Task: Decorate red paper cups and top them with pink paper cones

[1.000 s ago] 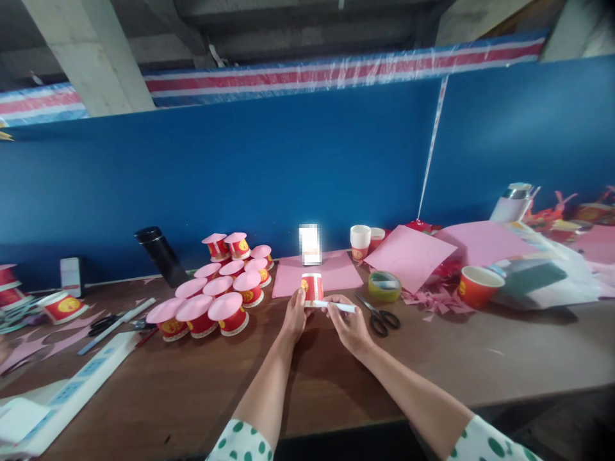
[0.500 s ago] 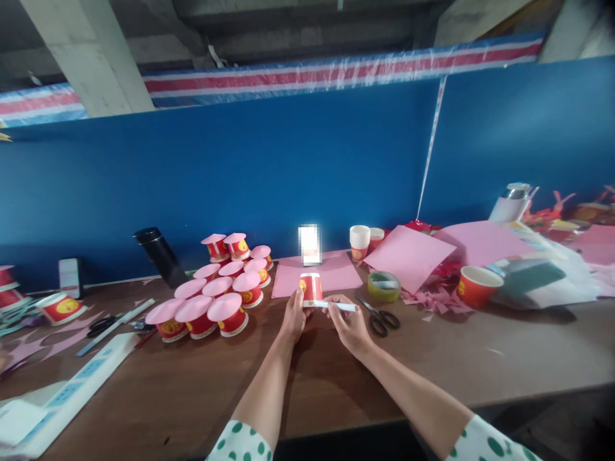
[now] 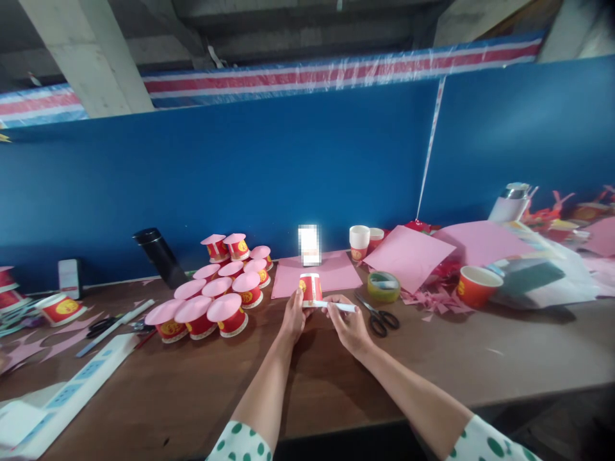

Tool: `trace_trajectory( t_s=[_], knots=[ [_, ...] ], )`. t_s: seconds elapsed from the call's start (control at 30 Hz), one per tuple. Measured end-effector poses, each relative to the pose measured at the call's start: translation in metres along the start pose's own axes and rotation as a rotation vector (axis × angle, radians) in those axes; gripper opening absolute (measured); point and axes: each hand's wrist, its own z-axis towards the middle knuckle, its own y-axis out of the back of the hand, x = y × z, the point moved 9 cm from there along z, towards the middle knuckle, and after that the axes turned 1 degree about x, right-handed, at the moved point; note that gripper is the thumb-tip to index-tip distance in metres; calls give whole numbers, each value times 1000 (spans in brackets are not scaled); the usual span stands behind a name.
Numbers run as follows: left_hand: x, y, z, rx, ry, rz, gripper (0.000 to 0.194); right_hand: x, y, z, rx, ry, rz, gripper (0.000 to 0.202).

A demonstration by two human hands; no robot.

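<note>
My left hand (image 3: 294,315) grips a red paper cup (image 3: 311,289) with a yellow print, held upside down at the middle of the table. A white pen-like stick (image 3: 342,307) is pinched in my right hand (image 3: 348,322), its left end touching or close to the cup's lower rim. Behind the cup lies a pink sheet (image 3: 336,272). Several upturned red cups with pink paper discs on top, such as this one (image 3: 230,315), stand together on the left.
Black scissors (image 3: 382,321) and a yellow-green tape roll (image 3: 383,286) lie right of my hands. A lit phone (image 3: 310,244), a black bottle (image 3: 161,257), a white power strip (image 3: 77,390) and an open red cup (image 3: 479,286) stand or lie around.
</note>
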Motion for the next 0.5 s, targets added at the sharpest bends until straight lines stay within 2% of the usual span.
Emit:
trace_trajectory(
  t_s=[0.5],
  knots=[
    [4, 4, 3, -25, 15, -24, 45, -2, 0, 0, -3, 0, 3, 21]
  ],
)
